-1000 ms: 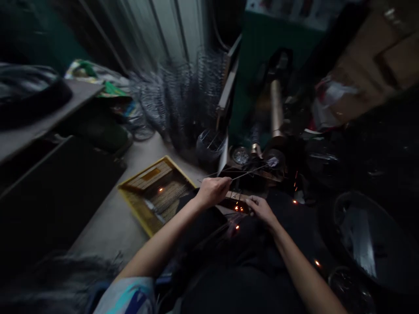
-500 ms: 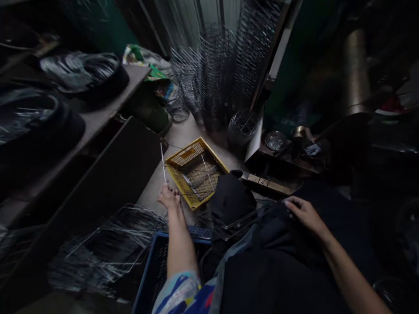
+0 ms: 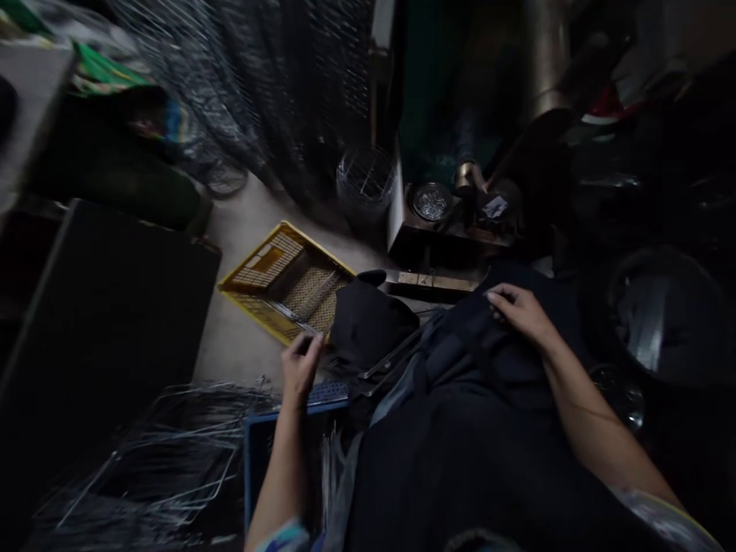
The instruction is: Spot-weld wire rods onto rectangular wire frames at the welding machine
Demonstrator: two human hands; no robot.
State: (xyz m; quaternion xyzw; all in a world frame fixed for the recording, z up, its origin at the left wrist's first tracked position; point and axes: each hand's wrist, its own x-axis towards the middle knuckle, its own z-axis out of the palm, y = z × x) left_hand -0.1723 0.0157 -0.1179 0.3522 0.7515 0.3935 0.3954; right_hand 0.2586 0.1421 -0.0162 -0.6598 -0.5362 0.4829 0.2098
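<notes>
My left hand [image 3: 300, 366] is raised at the near corner of a yellow plastic crate [image 3: 258, 316], fingers curled toward the thumb. No wire shows in it, but the inside of its grip is dark. Thin metal wires [image 3: 286, 310] lie inside the crate. My right hand [image 3: 520, 314] is over the dark cloth on my right leg, thumb and fingertips pinched together. Whatever it may hold is too small and dim to name. Between my hands, thin dark metal bars [image 3: 391, 359] lie across my lap.
A blue crate [image 3: 248, 460] holding rods stands at my left side, beside a heap of bent wire frames [image 3: 172, 452]. Stacked wire baskets [image 3: 258, 84] rise behind the yellow crate. Ahead right, a round dish of small metal pieces [image 3: 432, 202] sits by a machine.
My view has swung to the right. The long bent wire in my left hand no longer shows there, and that hand has drawn back from the crate. My right hand stays pinched over my leg.
</notes>
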